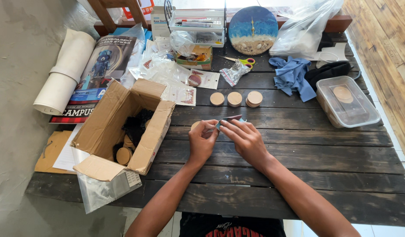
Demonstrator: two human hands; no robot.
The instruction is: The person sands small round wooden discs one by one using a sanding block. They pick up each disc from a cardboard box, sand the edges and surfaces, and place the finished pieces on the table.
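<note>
From my feed, my left hand pinches a small wooden disc over the dark counter while my right hand grips a grey strip against it, three finished-looking stacks behind, more discs waiting in the cardboard box.

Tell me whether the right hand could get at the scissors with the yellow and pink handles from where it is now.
Probably yes. The right hand is busy holding a small piece with the left hand. Between it and the scissors stand only three low wooden discs, easy to reach over.
</note>
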